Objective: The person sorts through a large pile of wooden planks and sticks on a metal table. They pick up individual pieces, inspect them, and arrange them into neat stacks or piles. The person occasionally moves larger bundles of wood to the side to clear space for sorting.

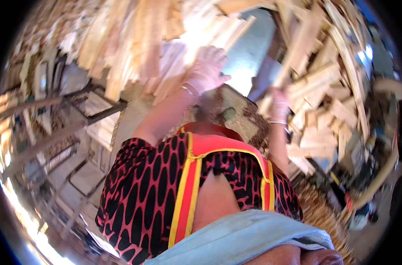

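My left hand (207, 68), in a pale thin glove, lies with its fingers stretched apart on or just above the near ends of several light wooden strips (170, 66). It holds nothing that I can see. To its right, my gloved right hand (278, 106) is closed round the near end of a long wooden board (300, 46), which slants away to the upper right. A smooth grey-blue metal surface (249, 46) shows between the two hands. Motion blurs the fingers of the right hand.
A jumbled heap of wood offcuts (329, 110) rises at the right. More long boards (135, 35) lie at the far left. Racks with dark frames (55, 141) stand on the left, and a thick pale hose (377, 176) curves at the far right. Sawdust (243, 110) covers the floor near me.
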Demonstrator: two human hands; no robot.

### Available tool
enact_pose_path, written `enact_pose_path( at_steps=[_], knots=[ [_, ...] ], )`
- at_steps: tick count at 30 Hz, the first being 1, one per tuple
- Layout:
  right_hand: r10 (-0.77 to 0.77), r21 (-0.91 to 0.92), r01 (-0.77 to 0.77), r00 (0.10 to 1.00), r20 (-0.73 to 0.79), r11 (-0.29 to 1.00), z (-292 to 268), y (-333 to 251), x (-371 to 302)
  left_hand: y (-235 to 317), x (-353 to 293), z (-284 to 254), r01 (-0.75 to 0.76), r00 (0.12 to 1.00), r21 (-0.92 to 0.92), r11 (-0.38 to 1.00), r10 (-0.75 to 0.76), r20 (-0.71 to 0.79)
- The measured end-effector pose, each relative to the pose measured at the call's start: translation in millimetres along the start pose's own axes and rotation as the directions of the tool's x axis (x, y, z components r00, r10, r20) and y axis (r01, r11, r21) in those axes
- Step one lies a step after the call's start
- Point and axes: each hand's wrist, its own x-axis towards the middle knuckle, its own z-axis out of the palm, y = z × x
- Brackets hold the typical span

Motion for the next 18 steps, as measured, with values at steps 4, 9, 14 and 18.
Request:
enact_pose_path(
  at_steps=[4, 9, 14, 18],
  knots=[
    [0.146, -0.363, -0.022, 0.937, 0.318, 0.931, 89, 49, -73, -7, 8, 4, -0.069, 0.997, 0.044, 0.997, 0.070, -0.028],
    [0.091, -0.738, 0.371, 0.860, 0.502, 0.564, 120, 53, 1, 4, 19, 7, -0.097, 0.993, 0.180, 0.979, 0.107, -0.048],
    [-0.646, -0.968, -0.202, 0.721, -0.251, 0.151, -15, -24, 24, 2, 8, 13, -0.052, 0.990, 0.151, 0.987, 0.070, -0.118],
    [-0.222, -0.778, -0.405, 0.802, -0.555, 0.481, -39, -38, -1, 2, 9, 17, -0.070, 0.985, 0.154, 0.986, 0.092, -0.148]
  ],
)
